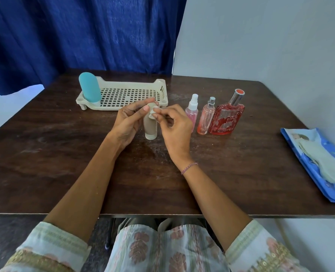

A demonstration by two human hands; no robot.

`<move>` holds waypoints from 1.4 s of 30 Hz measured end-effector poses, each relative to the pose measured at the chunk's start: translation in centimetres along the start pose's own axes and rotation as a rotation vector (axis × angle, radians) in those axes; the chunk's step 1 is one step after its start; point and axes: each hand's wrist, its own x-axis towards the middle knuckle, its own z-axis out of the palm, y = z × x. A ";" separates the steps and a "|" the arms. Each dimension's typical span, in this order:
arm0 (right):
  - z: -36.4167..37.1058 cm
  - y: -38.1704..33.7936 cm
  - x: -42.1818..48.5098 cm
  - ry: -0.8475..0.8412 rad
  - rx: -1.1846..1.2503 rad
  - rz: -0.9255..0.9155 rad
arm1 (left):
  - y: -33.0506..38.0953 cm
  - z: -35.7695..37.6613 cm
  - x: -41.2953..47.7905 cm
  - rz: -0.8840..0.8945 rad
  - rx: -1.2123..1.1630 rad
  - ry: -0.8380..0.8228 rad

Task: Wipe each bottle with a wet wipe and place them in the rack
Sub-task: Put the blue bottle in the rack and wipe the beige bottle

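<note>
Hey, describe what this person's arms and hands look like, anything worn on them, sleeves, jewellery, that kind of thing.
Both forearms are bare. The sleeves end near the elbows: pale, with a faded floral print and gold embroidered trim at the cuffs. The right hand has a thin pinkish beaded bracelet at the wrist. The left hand shows no bracelet. No rings or gloves are visible.

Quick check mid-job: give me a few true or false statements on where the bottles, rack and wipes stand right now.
1. The teal bottle stands in the rack. True.
2. Three pinkish bottles stand right of the hands. True.
3. The left hand alone holds the beige bottle. False: the right hand rubs a wipe on its top.
4. The wipes pack lies inside the rack. False: it lies at the table's right edge.
</note>
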 end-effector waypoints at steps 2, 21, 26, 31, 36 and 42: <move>0.1 -0.1 -0.1 -0.030 0.001 -0.051 | 0.0 0.0 -0.1 -0.005 -0.003 0.004; 0.0 0.1 0.4 -0.030 -0.111 -0.133 | 0.1 -0.5 0.3 -0.064 0.027 -0.014; 0.1 0.1 0.4 -0.033 -0.139 -0.140 | 0.4 -0.2 0.1 -0.061 0.064 -0.016; -0.5 0.2 0.2 -0.028 -0.121 -0.036 | 0.4 0.0 0.0 -0.026 0.115 0.008; -0.7 0.4 -0.2 -0.091 -0.151 0.023 | 0.2 0.0 -0.1 0.070 0.207 0.031; -0.7 0.6 0.0 -0.059 -0.116 0.039 | -0.1 0.1 -0.1 0.119 0.257 0.027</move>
